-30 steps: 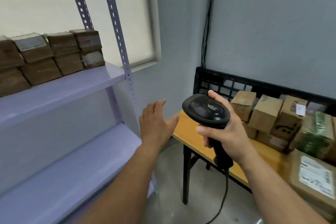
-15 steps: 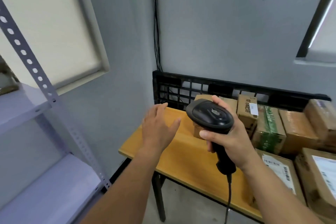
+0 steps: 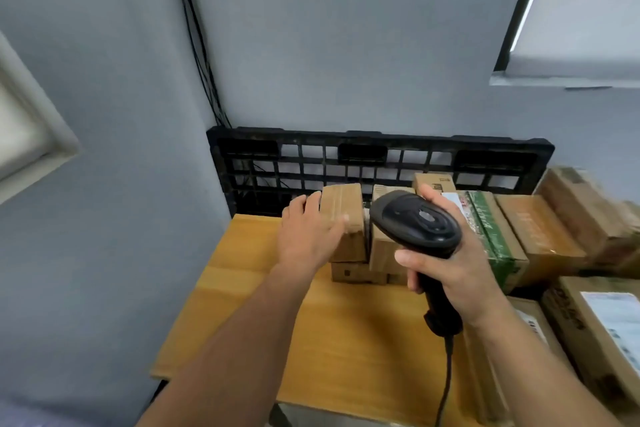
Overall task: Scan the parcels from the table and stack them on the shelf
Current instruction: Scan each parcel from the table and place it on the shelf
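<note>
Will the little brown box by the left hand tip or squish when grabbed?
Probably stiff: the small box is cardboard with straight edges. It might tip, since it stands on a lower box, not the table. Likely light, being small.

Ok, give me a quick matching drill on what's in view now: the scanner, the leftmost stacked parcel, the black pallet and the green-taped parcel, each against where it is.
Things:
1. scanner
2. leftmost parcel
3. black pallet
4. green-taped parcel

Places:
A. on edge against the wall, behind the table
B. touched by the left hand
C. on the table, right of the scanner
D. gripped in the right hand

Pairs: 1-D, 2-B, 3-A, 4-C.
</note>
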Available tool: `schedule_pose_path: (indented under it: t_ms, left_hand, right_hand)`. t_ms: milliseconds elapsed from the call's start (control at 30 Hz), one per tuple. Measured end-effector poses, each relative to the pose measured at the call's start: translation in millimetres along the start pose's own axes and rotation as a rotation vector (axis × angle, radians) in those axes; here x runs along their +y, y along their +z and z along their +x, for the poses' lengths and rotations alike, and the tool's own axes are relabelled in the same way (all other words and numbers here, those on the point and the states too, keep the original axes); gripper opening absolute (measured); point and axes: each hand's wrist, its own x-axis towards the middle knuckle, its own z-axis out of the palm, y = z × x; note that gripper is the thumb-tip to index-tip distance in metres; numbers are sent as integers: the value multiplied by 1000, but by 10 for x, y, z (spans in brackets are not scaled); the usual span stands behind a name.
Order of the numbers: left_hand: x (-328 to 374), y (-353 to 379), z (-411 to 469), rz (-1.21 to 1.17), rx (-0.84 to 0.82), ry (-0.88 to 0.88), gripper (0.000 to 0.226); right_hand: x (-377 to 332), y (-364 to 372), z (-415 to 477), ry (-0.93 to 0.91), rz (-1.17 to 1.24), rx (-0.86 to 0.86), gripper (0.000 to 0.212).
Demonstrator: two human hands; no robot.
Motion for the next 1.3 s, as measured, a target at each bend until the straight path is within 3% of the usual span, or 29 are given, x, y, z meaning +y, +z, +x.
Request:
schedule_pose_path:
  t_ms: [267, 433, 633, 867, 1300]
  left_hand:
    - [143, 320, 505, 241, -252, -98, 96]
    - [153, 393, 559, 275, -290, -127, 93]
    - [-27, 172, 545, 24, -311, -272, 94]
    - [-313, -208, 150, -667, -272, -372, 96]
    - [-239, -556, -555, -814, -61, -266, 106]
  right_hand:
    - [193, -141, 122, 52, -12, 130, 93]
    - [230, -141, 144, 79, 1, 149, 91]
    - [232, -69, 162, 80, 17, 87, 95]
    - [108, 72, 89, 71, 79, -40, 95]
    - [-324, -106, -401, 36, 194, -212, 102]
